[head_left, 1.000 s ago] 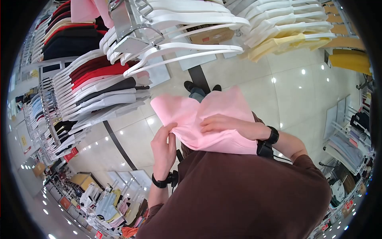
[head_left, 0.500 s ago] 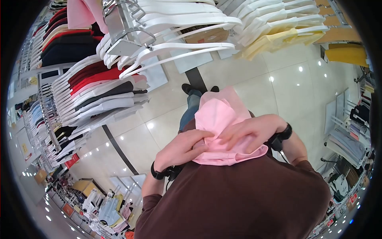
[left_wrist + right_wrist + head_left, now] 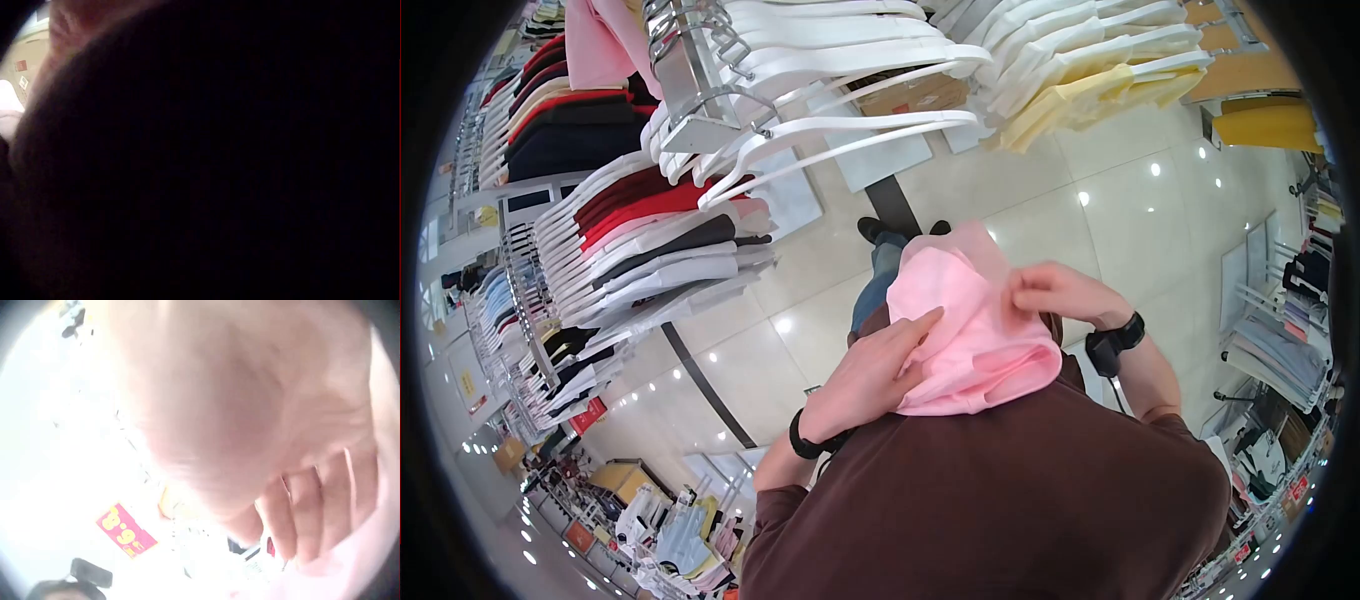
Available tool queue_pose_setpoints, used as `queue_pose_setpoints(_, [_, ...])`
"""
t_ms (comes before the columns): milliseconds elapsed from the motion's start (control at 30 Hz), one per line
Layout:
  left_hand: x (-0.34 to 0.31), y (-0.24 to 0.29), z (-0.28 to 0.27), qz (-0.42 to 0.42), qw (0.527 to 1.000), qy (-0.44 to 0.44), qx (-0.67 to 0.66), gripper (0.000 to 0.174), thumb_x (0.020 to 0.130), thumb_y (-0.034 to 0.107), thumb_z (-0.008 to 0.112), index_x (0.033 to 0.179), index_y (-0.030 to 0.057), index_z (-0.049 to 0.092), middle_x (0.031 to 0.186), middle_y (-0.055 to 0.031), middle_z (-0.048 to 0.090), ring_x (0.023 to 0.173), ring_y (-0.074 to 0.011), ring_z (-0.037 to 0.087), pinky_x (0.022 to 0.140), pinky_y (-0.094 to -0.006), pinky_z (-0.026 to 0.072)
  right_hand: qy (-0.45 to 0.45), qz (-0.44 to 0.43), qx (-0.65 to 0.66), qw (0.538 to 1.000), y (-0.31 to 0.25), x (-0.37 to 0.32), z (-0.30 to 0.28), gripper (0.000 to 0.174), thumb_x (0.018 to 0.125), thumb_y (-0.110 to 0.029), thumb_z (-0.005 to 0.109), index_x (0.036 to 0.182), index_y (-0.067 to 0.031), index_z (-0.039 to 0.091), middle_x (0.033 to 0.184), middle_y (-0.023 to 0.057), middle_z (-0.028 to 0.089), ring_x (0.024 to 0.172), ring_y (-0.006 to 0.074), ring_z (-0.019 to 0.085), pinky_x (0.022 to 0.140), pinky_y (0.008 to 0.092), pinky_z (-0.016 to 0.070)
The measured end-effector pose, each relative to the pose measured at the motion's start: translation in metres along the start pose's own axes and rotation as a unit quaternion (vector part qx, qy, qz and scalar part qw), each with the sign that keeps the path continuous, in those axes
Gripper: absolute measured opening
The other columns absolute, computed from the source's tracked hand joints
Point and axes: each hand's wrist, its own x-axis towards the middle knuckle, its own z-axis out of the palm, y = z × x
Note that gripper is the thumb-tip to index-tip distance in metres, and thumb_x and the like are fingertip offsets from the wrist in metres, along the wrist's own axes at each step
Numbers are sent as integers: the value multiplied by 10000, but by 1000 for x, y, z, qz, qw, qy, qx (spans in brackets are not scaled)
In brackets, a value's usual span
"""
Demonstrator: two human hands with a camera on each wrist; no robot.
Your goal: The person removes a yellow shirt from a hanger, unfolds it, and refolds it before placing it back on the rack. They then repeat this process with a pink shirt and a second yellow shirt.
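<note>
A bunched, partly folded pink garment (image 3: 955, 345) lies against the front of the person's brown shirt. At its left side the left hand (image 3: 870, 378) holds it, one finger stretched over the cloth and the thumb lower down; its other fingers are hidden. The right hand (image 3: 1068, 292) is at the garment's upper right edge, fingers lightly bent, with no clear grip on the cloth. The right wrist view shows the right hand (image 3: 269, 437) with its fingers side by side above blurred pink cloth (image 3: 337, 565). In the left wrist view nearly everything is dark.
White empty hangers (image 3: 850, 130) hang from a metal rail beyond the garment. To the left are racks of red, black and white clothes (image 3: 665, 240), to the upper right white and yellow ones (image 3: 1070, 100). Shelves with clothes (image 3: 1280, 355) stand at the right. Below is a tiled floor (image 3: 1140, 220).
The spread garment has been gathered into a smaller bundle. The left hand moved right and down onto it; the right hand, lately on its middle, has moved up and right to its edge.
</note>
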Motion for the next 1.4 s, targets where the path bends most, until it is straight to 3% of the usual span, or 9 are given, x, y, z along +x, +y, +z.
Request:
queue_pose_setpoints(100, [-5, -11, 14, 77, 996, 37, 7, 575, 933, 85, 732, 1492, 55, 598, 1313, -155, 664, 1135, -343, 652, 996, -425, 536, 163, -80, -165, 969, 5, 22, 11, 309, 1030, -154, 697, 1312, -31, 682, 1242, 53, 711, 1092, 165, 675, 954, 330, 546])
queue_pose_setpoints(467, [-6, 1, 13, 134, 991, 23, 2, 500, 963, 118, 732, 1451, 75, 631, 1545, -120, 582, 1473, -373, 495, 1244, -506, 391, 42, -140, -169, 975, -3, 41, 24, 454, 994, -57, 708, 1437, -52, 609, 1397, 107, 665, 1162, 196, 679, 1032, 359, 543])
queue_pose_setpoints(633, [-9, -6, 12, 184, 981, -56, 39, 472, 963, 67, 677, 1433, 63, 638, 1500, -130, 621, 1491, -329, 495, 1327, -609, 229, -27, -116, -124, 985, 5, 36, 9, 255, 1040, -52, 650, 1294, -33, 637, 1184, 65, 725, 1094, 162, 675, 977, 330, 546])
queue_pose_setpoints(767, [-7, 2, 5, 195, 978, -74, 21, 451, 934, 47, 679, 1384, 37, 660, 1466, -135, 646, 1460, -340, 527, 1322, -595, 260, -16, -67, -41, 997, 14, 36, 3, 205, 1050, -28, 616, 1255, -33, 620, 1106, 59, 726, 1045, 149, 678, 946, 303, 547])
queue_pose_setpoints(933, [-1, 6, 6, 237, 969, -54, -37, 163, 891, -13, 652, 1048, -21, 613, 1140, -173, 650, 1180, -399, 608, 1126, -490, 492, 106, -50, 79, 990, -14, 38, 25, 518, 1005, -50, 651, 1513, -63, 550, 1146, 99, 724, 906, 116, 686, 844, 286, 561])
queue_pose_setpoints(1067, [0, 5, 4, 232, 970, -61, -51, 148, 884, -16, 649, 1022, -23, 596, 1094, -175, 632, 1112, -412, 600, 1012, -483, 527, 56, -9, -78, 995, 2, 51, 7, 601, 962, -109, 700, 1546, -97, 557, 1083, 70, 740, 950, 115, 700, 840, 274, 570])
queue_pose_setpoints(1167, [0, 3, 4, 224, 971, -73, -45, 165, 899, 2, 655, 1060, -23, 633, 1123, -183, 653, 1103, -401, 614, 981, -474, 522, 154, -187, -292, 925, 5, 59, 13, 571, 935, -125, 723, 1494, -84, 614, 1018, 72, 728, 868, 97, 665, 770, 268, 549])
queue_pose_setpoints(1233, [0, 7, 1, 205, 974, -80, -57, 169, 890, 1, 660, 1055, -20, 629, 1122, -178, 655, 1094, -407, 612, 989, -470, 521, 98, -72, -259, 958, -14, 57, 17, 480, 934, -139, 721, 1404, -48, 674, 973, 72, 713, 835, 99, 638, 744, 267, 525])
queue_pose_setpoints(1400, [0, -2, 2, 229, 971, -70, -30, 313, 901, 23, 692, 1211, -15, 658, 1292, -183, 644, 1273, -399, 584, 1093, -469, 494, 94, -75, -77, 990, 7, 64, -2, 258, 1016, -107, 697, 1260, -27, 729, 1010, 4, 725, 877, 53, 639, 775, 246, 528])
